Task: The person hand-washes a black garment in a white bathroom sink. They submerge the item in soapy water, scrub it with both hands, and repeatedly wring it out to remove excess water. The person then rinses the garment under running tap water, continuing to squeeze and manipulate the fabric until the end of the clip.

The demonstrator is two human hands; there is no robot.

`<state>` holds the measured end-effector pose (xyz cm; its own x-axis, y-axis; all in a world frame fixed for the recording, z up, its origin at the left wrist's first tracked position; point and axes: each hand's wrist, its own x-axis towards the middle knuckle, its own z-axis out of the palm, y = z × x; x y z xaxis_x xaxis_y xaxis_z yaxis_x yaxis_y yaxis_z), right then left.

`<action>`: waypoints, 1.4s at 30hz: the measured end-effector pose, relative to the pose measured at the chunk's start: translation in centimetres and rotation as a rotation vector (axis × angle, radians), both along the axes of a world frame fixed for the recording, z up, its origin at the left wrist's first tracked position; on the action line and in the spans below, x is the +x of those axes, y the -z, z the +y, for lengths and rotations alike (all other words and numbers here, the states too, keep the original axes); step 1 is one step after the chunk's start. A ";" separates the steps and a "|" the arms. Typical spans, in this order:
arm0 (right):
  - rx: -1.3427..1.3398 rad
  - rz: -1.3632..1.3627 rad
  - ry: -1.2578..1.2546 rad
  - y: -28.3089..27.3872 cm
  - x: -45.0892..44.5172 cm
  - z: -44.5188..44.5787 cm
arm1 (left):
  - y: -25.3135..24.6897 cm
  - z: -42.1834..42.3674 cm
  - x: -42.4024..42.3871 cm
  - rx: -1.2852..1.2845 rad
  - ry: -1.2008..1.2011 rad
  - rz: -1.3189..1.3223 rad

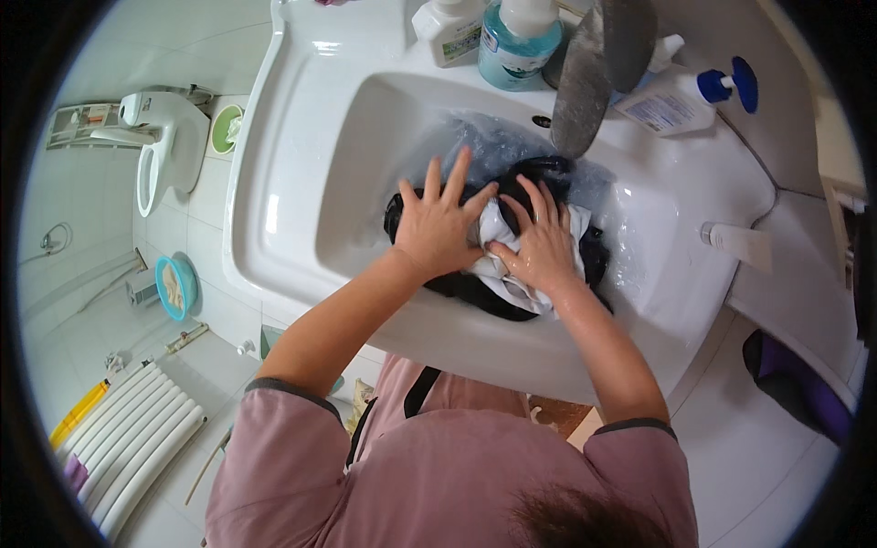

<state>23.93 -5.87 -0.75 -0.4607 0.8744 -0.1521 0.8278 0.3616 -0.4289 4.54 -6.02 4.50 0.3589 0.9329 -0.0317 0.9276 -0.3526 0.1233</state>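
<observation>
A wet bundle of black cloth (490, 299) and white cloth (499, 220) lies in water in a white ceramic sink (349, 185). My left hand (440, 222) rests on the bundle's left side, fingers spread wide and thumb pointing toward my other hand. Fingers apart, my right hand (541, 240) presses on the white cloth and the dark cloth just beyond it. Neither hand appears closed around the fabric, though folds hide what lies under the palms. Bluish, rippled water (479, 140) surrounds the cloth at the far side.
A grey metal faucet (582, 89) overhangs the sink's far side. Along the rim stand a white bottle (449, 34), a teal bottle (519, 51) and a blue-topped pump bottle (668, 103). A white tube (740, 243) lies at right. A toilet (168, 144) and blue basin (176, 288) are leftward.
</observation>
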 end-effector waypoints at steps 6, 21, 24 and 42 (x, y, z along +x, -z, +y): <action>-0.157 -0.107 0.220 4.0 -1.5 1.9 | 5.4 2.8 0.3 -0.288 -0.073 -0.144; 0.060 0.514 0.492 -2.5 1.7 5.6 | -1.1 10.9 -4.5 -0.348 -0.174 -0.508; 0.396 0.442 0.303 -6.1 3.5 2.1 | -5.6 9.3 -4.7 -0.349 -0.193 -0.722; 0.058 -0.052 -0.106 0.2 -3.1 3.6 | -3.2 -1.2 -4.4 -0.183 -0.359 0.088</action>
<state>20.82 -2.25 -0.95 -0.5439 0.8292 -0.1290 0.8043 0.4712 -0.3622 0.17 -7.24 7.67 -0.0004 0.9744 -0.2249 0.9975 0.0162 0.0682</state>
